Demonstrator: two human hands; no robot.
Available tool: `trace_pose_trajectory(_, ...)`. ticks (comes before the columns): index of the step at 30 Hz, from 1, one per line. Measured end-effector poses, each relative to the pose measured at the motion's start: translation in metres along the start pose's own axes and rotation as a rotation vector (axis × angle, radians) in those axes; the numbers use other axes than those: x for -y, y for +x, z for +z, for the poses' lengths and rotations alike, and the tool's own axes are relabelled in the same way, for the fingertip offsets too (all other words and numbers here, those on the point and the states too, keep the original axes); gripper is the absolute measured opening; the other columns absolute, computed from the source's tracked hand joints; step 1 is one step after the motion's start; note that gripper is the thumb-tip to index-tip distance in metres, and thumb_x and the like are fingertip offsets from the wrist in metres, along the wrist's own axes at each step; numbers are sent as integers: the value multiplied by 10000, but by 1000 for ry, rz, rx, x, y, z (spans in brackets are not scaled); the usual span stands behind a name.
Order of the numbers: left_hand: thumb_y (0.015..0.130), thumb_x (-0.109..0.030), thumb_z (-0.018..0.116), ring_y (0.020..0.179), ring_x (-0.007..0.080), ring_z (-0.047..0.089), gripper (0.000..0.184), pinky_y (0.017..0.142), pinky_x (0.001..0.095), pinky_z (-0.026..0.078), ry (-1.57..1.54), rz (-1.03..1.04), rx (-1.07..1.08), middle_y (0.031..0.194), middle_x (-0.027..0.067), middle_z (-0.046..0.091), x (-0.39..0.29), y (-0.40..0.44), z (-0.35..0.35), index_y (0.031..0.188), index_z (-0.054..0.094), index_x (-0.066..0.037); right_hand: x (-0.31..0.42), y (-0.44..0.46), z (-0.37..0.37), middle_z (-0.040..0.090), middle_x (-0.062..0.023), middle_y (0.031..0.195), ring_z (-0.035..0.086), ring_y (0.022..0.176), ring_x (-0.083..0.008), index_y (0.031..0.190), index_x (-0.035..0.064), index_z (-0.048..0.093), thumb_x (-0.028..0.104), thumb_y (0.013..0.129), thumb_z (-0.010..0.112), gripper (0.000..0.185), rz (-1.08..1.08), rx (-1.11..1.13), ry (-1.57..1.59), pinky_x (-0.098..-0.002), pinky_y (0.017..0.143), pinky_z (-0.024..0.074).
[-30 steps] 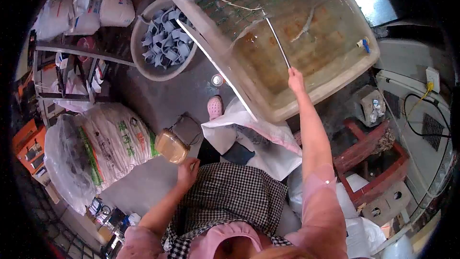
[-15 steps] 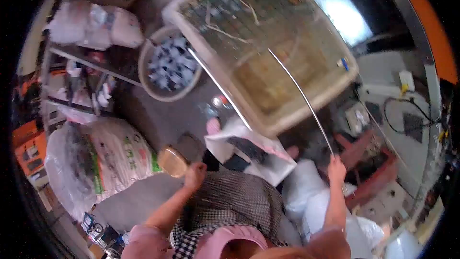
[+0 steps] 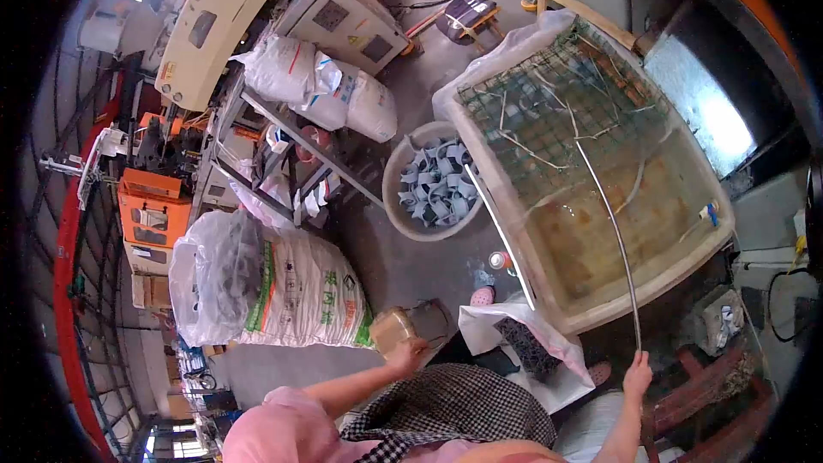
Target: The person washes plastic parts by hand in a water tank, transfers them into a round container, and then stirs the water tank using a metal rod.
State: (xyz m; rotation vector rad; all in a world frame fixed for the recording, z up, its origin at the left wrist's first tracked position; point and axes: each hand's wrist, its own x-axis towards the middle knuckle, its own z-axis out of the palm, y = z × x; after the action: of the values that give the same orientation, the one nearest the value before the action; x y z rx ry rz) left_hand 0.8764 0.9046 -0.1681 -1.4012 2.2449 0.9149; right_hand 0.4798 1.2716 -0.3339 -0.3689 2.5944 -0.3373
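My right hand point(image 3: 637, 373) is closed round the near end of a long thin metal rod point(image 3: 613, 223). The rod slants over a large pale tub point(image 3: 643, 296) of murky water, and its far tip lies near a green mesh point(image 3: 531, 111) and some pale sticks. In my left hand point(image 3: 408, 357) is a tan, jar-like container point(image 3: 392, 330), gripped at its near side; its exact kind is unclear. In front of my checked apron, between my legs, stands an open white sack point(image 3: 566, 356) with dark grey pieces inside.
A round bin point(image 3: 394, 197) of grey plastic parts stands left of the tub. A red-and-white can point(image 3: 500, 261) is on the floor beside it. Large filled sacks point(image 3: 313, 291) stand at left, and more white sacks point(image 3: 364, 103) lie behind a metal frame point(image 3: 321, 150).
The view has swung, so the tub, bin and sacks appear further right and more of the workshop shows at left. Both hands keep hold of the rod and the container.
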Motion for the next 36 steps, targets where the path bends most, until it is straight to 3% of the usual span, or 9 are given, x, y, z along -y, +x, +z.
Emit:
trace_pose_trajectory(6, 784, -178, 573, 818, 317, 582, 164, 718, 393, 453, 81, 44, 4, 855, 157, 605, 5, -3, 12, 857, 608, -35, 41, 64, 75, 571, -266, 780, 540, 740, -449, 1089, 82, 417, 304, 931, 322, 288, 26, 81, -22, -527, 633, 410)
trace_pose_trajectory(10, 784, -184, 555, 808, 321, 583, 168, 711, 397, 453, 31, 18, -13, 843, 160, 604, 21, -4, 20, 822, 597, -26, 65, 81, 91, 382, -186, 1256, 435, 1106, -353, 1317, 132, 242, 198, 879, 468, 497, 158, 399, -165, -536, 855, 393)
trace_pose_trajectory(11, 784, -193, 554, 804, 328, 582, 176, 709, 402, 452, -5, 5, -27, 836, 159, 605, 29, -1, 20, 822, 599, -28, 63, 80, 97, 273, -153, 1345, 309, 1211, -358, 1382, 197, 120, 193, 861, 493, 641, 227, 428, -135, -585, 938, 294)
trace_pose_trajectory(15, 757, -209, 562, 794, 344, 579, 182, 687, 419, 460, 4, -66, -46, 821, 161, 606, 50, 30, 2, 817, 609, -43, 76, 40, 50, 228, -158, 1384, 272, 1242, -378, 1392, 223, 115, 234, 858, 519, 670, 355, 365, -134, -576, 935, 296)
trace_pose_trajectory(17, 743, -209, 564, 805, 350, 575, 183, 681, 434, 462, 70, -27, -20, 828, 164, 602, 58, 49, -15, 810, 611, -46, 76, -1, 28, 367, -273, 1237, 390, 1115, -405, 1334, 59, 259, 180, 782, 591, 655, 288, 78, -19, -428, 962, 322)
trace_pose_trajectory(25, 743, -248, 573, 917, 386, 529, 256, 812, 460, 432, 124, 182, 262, 905, 217, 579, 149, 83, -51, 833, 613, -12, 113, -169, -7, 368, -263, 1236, 374, 1129, -408, 1312, 25, 286, 188, 749, 620, 675, 458, -253, -48, -453, 942, 331)
trace_pose_trajectory(29, 792, -343, 547, 950, 393, 522, 406, 850, 443, 418, 25, 48, 297, 961, 227, 580, 149, 41, -82, 945, 577, 32, 196, -219, -20, 378, -267, 1210, 303, 1170, -406, 1281, -29, 294, 126, 723, 626, 668, 130, -185, -111, -422, 990, 268)
trace_pose_trajectory(32, 789, -460, 529, 971, 382, 526, 571, 865, 430, 412, -32, -24, 426, 1006, 240, 569, 147, 25, -82, 1042, 530, 52, 258, -240, -24, 433, -239, 1162, 409, 1068, -389, 1251, -29, 338, 96, 727, 607, 602, -352, -378, -259, -400, 928, 338)
trace_pose_trajectory(36, 731, -661, 473, 1028, 355, 519, 828, 898, 408, 393, -164, -104, 529, 1108, 264, 527, 115, -7, -115, 1146, 490, 56, 329, -271, -18, 499, -249, 1112, 464, 1062, -387, 1172, -34, 450, 227, 789, 574, 480, -177, 468, 137, -394, 933, 365)
